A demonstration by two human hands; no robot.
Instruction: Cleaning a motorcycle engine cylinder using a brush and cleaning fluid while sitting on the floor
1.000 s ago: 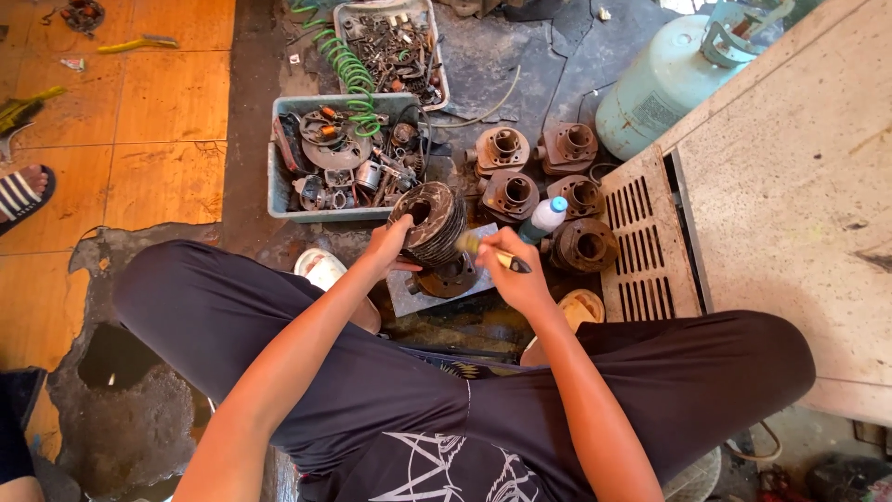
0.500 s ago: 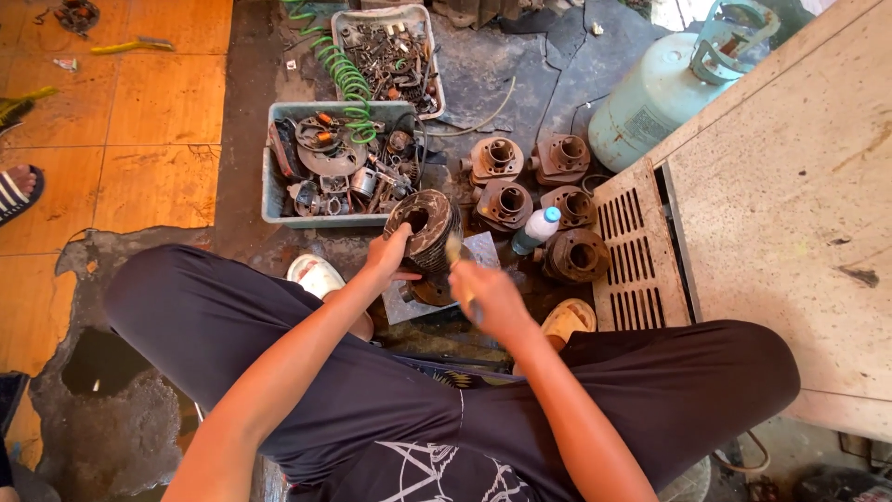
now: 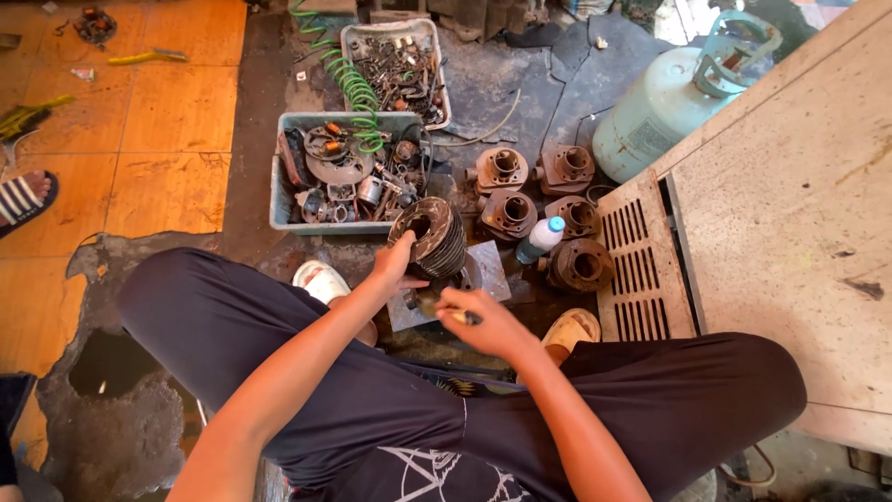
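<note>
Left hand (image 3: 395,265) on finned cylinder (image 3: 429,237), tool tip hidden

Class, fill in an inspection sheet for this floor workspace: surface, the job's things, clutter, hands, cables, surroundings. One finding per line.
Surface: cracked dark concrete floor beside orange tiles.
Job's things: finned engine cylinder, tilted on a grey slab; small tool, kind unclear.
Clutter: five rusty cylinders; blue-capped bottle; two trays of parts.
Hands: left hand steadies the cylinder; right hand has its grip closed on the tool.
Cables: green coiled hose; loose wire.
Surroundings: pale gas tank; vented metal cabinet; another person's sandalled foot.
</note>
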